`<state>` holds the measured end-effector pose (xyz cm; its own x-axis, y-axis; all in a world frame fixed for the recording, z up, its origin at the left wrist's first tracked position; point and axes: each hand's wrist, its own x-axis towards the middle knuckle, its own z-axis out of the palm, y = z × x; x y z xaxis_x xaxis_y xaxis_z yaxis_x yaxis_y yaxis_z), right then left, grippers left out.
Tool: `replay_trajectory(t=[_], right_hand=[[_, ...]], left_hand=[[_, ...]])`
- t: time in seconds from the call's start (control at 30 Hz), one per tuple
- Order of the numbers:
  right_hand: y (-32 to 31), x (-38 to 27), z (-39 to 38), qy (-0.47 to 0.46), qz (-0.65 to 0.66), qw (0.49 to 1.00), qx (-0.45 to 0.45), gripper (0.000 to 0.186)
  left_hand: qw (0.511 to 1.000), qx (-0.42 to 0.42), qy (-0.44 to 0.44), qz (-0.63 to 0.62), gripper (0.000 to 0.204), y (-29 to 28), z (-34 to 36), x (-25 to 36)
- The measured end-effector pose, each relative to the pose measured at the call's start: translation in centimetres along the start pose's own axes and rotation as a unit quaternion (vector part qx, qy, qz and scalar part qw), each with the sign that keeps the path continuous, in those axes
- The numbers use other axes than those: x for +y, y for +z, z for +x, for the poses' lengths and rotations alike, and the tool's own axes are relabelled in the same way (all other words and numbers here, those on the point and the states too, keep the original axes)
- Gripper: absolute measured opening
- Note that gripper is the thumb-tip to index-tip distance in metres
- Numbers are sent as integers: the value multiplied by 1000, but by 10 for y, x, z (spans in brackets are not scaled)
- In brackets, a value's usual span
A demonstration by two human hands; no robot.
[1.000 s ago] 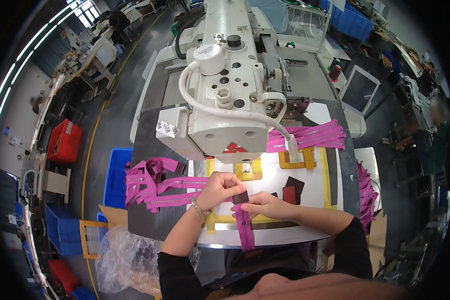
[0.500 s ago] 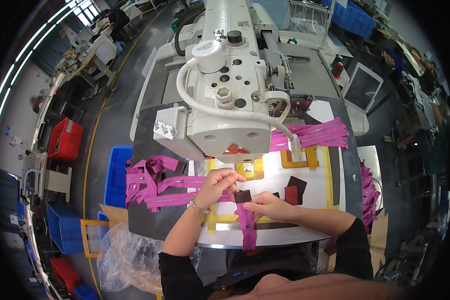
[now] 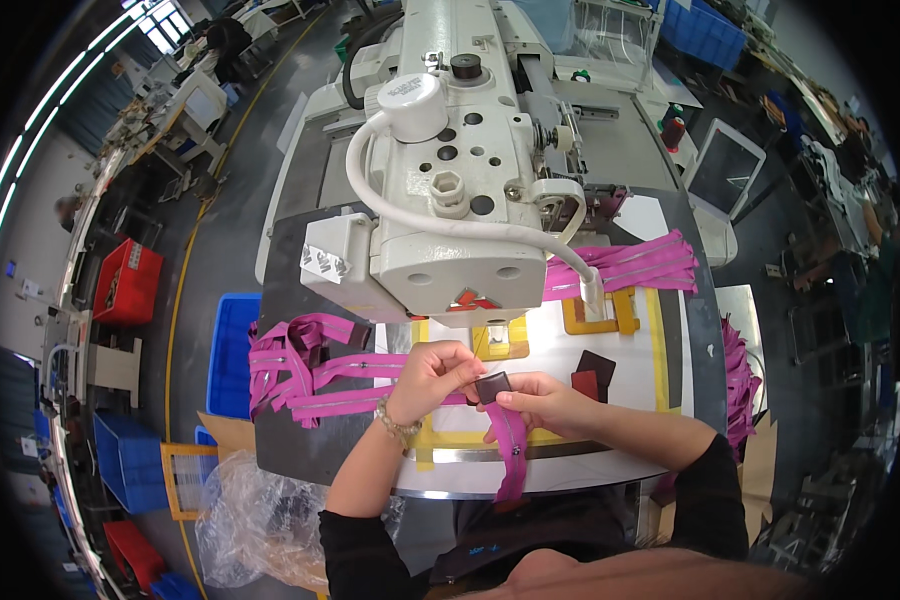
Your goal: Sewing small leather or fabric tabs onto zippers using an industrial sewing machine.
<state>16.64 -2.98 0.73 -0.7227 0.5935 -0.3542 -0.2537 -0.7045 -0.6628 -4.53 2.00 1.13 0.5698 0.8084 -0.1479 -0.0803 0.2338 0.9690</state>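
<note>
Dark patch tilts in the right hand's grip as the zipper strip swings outward

Well to the left of both hands, a blue bin [image 3: 232, 360] stands beside the table. Nearer, a loose pile of pink zipper tapes [image 3: 288, 362] sends two lengths toward the left hand [image 3: 438, 380]. That hand is drawn narrow, its thumb and forefinger at the upper-left corner of a dark patch [image 3: 493, 387]; whether they pinch its edge or stand just off it, I cannot tell.

The patch sits between the hands, at the top of a pink zipper strip [image 3: 511, 450] that hangs toward the person. The right hand [image 3: 548, 402] holds it, thumb on the face and fingers behind. Since half a second ago the patch has turned askew and shifted a little rightward, and the strip's lower end has swung right with it. To judge by this, patch and strip move together and their fit is being adjusted in the fingers.

Just beyond the right hand lie a red patch [image 3: 584, 383], partly hidden by it, and another dark piece [image 3: 597, 367]. Farther past the hands are a yellow frame [image 3: 630, 312] and more pink zippers [image 3: 640, 264].
</note>
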Motion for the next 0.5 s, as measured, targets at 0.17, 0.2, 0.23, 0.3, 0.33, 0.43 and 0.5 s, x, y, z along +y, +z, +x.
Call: replay_trajectory(t=[0.17,0.2,0.23,0.3,0.33,0.43,0.5], right_hand=[[-3,-3,-1,-3,-45,999,8,32],[-3,-2,0,-4,-45,999,8,32],[-4,0,0,-14,-58,998,14,32],[-4,1,0,-25,-70,997,20,31],[-4,1,0,-30,-74,997,24,31],[-2,-2,-2,-32,-87,995,36,30],[-3,-2,-3,-29,-98,994,45,30]], left_hand=[[1000,13,16,-3,16,-3,0,-1],[1000,12,16,-2,16,-4,0,-2],[999,13,20,-30,14,-5,0,-3],[998,12,25,-58,11,-5,1,-2],[999,8,28,-40,8,-3,1,1],[999,2,42,26,4,-1,1,2],[996,-2,52,74,7,-1,1,4]])
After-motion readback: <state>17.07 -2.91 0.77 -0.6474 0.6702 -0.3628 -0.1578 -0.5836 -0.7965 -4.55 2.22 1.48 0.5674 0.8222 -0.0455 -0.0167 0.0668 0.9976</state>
